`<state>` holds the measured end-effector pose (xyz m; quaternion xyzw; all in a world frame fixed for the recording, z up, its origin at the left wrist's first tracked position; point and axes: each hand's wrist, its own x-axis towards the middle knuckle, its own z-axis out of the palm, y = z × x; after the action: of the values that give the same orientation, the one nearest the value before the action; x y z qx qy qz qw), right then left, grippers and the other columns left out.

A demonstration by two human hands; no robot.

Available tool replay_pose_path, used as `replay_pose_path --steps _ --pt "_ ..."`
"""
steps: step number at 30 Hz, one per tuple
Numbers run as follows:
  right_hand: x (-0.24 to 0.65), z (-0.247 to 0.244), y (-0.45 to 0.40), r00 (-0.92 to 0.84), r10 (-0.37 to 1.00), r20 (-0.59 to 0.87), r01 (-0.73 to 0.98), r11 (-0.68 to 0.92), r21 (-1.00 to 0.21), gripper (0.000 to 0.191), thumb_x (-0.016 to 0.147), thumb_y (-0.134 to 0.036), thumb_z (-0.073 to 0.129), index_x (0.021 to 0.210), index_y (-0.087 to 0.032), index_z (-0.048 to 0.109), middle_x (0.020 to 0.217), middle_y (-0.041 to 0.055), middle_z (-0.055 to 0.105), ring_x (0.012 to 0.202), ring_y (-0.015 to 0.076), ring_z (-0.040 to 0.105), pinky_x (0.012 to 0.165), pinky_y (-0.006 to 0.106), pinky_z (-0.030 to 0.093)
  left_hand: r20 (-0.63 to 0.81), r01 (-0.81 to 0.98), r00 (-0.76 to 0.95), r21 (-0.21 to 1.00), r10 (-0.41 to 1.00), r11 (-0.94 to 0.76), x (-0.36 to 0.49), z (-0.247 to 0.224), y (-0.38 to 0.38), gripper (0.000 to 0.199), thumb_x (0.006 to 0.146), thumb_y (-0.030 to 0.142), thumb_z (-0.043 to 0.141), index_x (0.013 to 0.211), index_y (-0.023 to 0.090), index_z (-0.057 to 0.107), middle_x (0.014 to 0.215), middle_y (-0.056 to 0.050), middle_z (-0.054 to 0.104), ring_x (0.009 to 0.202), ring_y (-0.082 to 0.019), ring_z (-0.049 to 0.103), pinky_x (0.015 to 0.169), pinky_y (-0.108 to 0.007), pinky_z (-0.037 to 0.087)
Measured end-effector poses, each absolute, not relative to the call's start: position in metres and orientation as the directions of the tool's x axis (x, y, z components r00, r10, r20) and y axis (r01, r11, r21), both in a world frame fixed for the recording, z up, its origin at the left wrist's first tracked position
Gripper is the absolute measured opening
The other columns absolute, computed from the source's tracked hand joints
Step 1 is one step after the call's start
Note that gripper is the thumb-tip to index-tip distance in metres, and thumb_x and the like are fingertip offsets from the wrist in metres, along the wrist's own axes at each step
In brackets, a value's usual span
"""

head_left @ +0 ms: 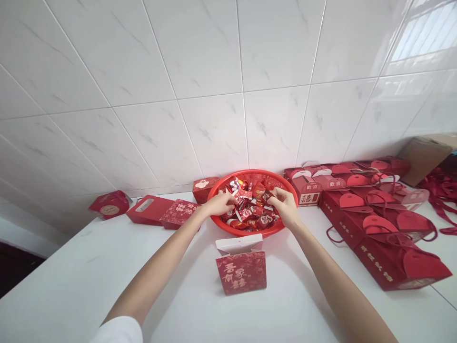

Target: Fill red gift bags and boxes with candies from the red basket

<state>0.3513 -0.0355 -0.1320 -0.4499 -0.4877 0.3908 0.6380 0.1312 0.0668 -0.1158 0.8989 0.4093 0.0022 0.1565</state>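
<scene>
A red plastic basket full of wrapped candies stands against the wall. Over its left side, my left hand reaches in with fingers curled together at the candies; what lies between its fingertips is hidden. On the right side of the basket, my right hand pinches a dark red wrapped candy between thumb and fingers. Between my forearms, in front of the basket, a red gift box with gold characters stands upright, its white-lined top flap raised.
Several closed red gift boxes with cord handles stand in rows at the right. Left of the basket lie flat red boxes and a six-sided red box. A cardboard box and red ribbons sit at the far right.
</scene>
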Motion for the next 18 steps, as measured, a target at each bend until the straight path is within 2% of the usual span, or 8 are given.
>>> replay_pose_path --steps 4,7,9,11,14,18 --pt "0.351 -0.134 -0.035 0.229 0.943 0.241 -0.025 0.253 -0.967 0.038 0.064 -0.032 0.065 0.054 -0.024 0.029 0.051 -0.0062 0.033 0.052 0.0121 0.040 0.050 0.025 0.026 -0.157 0.774 0.632 0.190 0.759 -0.604 0.137 -0.120 0.063 0.040 0.082 0.018 0.057 0.120 0.025 0.068 0.092 -0.004 0.076 0.090 -0.023 0.070 0.084 -0.030 0.049" --pt "0.351 -0.135 -0.034 0.219 0.936 0.276 0.006 0.281 -0.960 0.042 0.067 -0.035 0.069 0.055 -0.024 0.030 0.052 -0.0072 0.031 0.051 0.0096 0.029 0.051 0.026 0.025 -0.171 0.759 0.651 0.163 0.739 -0.631 0.147 -0.124 0.061 0.033 0.080 0.017 0.057 0.109 0.024 0.072 0.093 -0.005 0.075 0.091 -0.024 0.068 0.081 -0.030 0.048" --pt "0.351 -0.134 -0.033 0.189 0.937 0.295 0.018 0.297 -0.955 0.046 0.068 -0.040 0.072 0.056 -0.023 0.031 0.053 -0.0072 0.032 0.052 0.0096 0.028 0.051 0.026 0.025 -0.206 0.736 0.677 0.182 0.706 -0.653 0.152 -0.127 0.061 0.019 0.079 0.016 0.057 0.088 0.021 0.073 0.084 -0.004 0.073 0.082 -0.022 0.067 0.074 -0.027 0.047" --pt "0.351 -0.133 -0.033 0.166 0.939 0.303 0.032 0.302 -0.953 0.050 0.068 -0.045 0.075 0.057 -0.023 0.032 0.053 -0.0071 0.033 0.052 0.0095 0.028 0.051 0.026 0.024 -0.224 0.735 0.678 0.204 0.700 -0.647 0.156 -0.129 0.061 0.013 0.079 0.018 0.058 0.074 0.019 0.070 0.072 -0.002 0.070 0.070 -0.019 0.065 0.067 -0.025 0.045" --pt "0.350 -0.132 -0.034 0.152 0.942 0.300 0.062 0.293 -0.954 0.052 0.067 -0.050 0.077 0.056 -0.022 0.035 0.053 -0.0066 0.035 0.052 0.0096 0.029 0.051 0.026 0.024 -0.182 0.751 0.657 0.247 0.732 -0.612 0.157 -0.130 0.061 0.015 0.082 0.023 0.059 0.074 0.019 0.071 0.072 -0.002 0.071 0.069 -0.018 0.064 0.066 -0.025 0.045" --pt "0.351 -0.132 -0.034 0.158 0.945 0.286 0.067 0.278 -0.958 0.051 0.068 -0.055 0.077 0.056 -0.021 0.041 0.053 -0.0049 0.040 0.052 0.0102 0.034 0.052 0.026 0.028 0.003 0.749 0.586 0.380 0.810 -0.543 0.156 -0.130 0.059 0.013 0.081 0.026 0.064 0.082 0.018 0.074 0.081 -0.004 0.074 0.080 -0.022 0.068 0.078 -0.030 0.048"
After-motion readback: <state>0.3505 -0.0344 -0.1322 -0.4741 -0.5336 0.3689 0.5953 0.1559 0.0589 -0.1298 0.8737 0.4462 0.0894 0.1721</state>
